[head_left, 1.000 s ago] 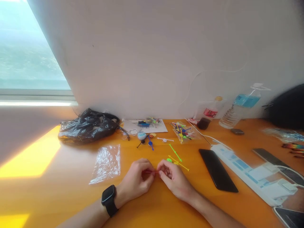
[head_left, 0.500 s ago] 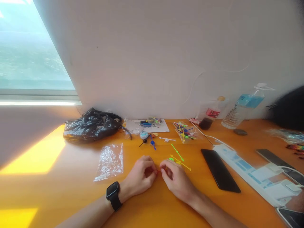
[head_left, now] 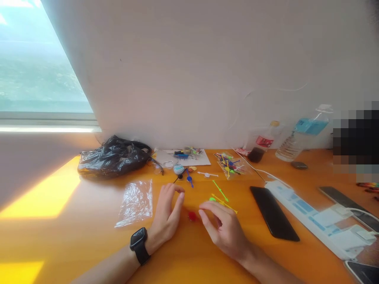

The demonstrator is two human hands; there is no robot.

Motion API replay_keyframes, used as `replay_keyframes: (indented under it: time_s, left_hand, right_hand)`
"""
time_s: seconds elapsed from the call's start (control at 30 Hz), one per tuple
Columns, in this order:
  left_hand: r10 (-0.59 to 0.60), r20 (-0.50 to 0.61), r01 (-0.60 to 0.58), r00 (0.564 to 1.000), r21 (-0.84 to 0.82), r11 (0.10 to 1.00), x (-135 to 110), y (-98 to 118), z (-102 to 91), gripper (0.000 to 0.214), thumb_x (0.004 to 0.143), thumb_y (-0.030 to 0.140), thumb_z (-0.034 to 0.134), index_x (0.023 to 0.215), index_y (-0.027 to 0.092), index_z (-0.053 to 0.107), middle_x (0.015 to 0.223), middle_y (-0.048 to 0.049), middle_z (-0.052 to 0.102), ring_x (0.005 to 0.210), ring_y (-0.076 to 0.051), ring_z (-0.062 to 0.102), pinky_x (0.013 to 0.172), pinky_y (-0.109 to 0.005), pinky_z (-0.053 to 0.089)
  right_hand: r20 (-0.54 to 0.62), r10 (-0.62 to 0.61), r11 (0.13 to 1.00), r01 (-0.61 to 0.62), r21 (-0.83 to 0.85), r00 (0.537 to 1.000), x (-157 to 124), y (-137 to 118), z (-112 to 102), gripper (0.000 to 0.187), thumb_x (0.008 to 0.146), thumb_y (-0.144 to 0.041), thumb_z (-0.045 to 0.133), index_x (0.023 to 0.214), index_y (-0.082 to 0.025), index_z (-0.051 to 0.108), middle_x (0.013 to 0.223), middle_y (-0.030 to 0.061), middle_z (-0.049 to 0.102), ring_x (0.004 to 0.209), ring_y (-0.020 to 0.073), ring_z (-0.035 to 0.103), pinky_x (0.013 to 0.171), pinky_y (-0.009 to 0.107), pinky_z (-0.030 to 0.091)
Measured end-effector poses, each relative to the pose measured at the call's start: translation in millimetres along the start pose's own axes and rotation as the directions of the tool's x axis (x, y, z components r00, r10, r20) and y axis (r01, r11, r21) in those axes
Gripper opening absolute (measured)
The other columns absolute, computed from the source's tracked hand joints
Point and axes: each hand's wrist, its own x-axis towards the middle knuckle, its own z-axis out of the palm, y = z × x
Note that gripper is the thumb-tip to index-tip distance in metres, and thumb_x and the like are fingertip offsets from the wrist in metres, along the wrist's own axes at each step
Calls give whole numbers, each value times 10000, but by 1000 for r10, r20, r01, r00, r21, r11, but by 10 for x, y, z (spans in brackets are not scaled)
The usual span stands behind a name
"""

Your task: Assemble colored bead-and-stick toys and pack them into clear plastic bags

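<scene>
A small red piece [head_left: 192,216], blurred, sits on the table between my two hands. My left hand [head_left: 168,213], with a black watch [head_left: 139,240] at its wrist, is open with the fingers apart to the left of it. To its right, my right hand [head_left: 220,225] is open too, thumb and forefinger curved but apart and nothing between them. Just beyond my right hand lie a yellow arrow [head_left: 225,203] and a green arrow [head_left: 220,191]. Farther back are a blue arrow spinner [head_left: 189,179], a white one [head_left: 207,175] and a black one [head_left: 179,177], partly behind my left fingers.
A clear plastic bag [head_left: 134,203] lies at left, a black bag [head_left: 114,157] behind it. A packet of coloured arrows [head_left: 229,163] lies at the back. On the right are a phone [head_left: 274,213], a power strip [head_left: 308,217], a cola bottle [head_left: 260,148] and a water bottle [head_left: 299,136].
My hands have moved apart from each other. The left fingers have opened and shifted left, and the red piece now shows between the hands.
</scene>
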Motion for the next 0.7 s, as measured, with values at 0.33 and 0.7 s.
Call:
replay_keyframes:
  time_s: [0.33, 0.7]
  left_hand:
    - [10, 60, -9, 998, -22, 1000, 23, -45, 39, 239, 1069, 330, 411, 921, 235, 573, 910, -36, 617, 892, -223, 553, 877, -364, 446]
    - [-6, 7, 7, 1000, -74, 997, 7, -3, -7, 340, 1098, 374, 321, 957, 233, 596, 965, -57, 632, 978, -236, 568, 929, -379, 456]
  right_hand:
    - [327, -34, 996, 57, -61, 944, -39, 36, 14, 288, 973, -277, 581, 694, -218, 550, 661, -3, 597, 597, 140, 526, 605, 277, 375]
    - [337, -105, 994, 94, 48, 935, -54, -2, -8, 193, 928, -334, 665, 1063, -230, 757, 948, 81, 768, 836, 227, 718, 735, 308, 538]
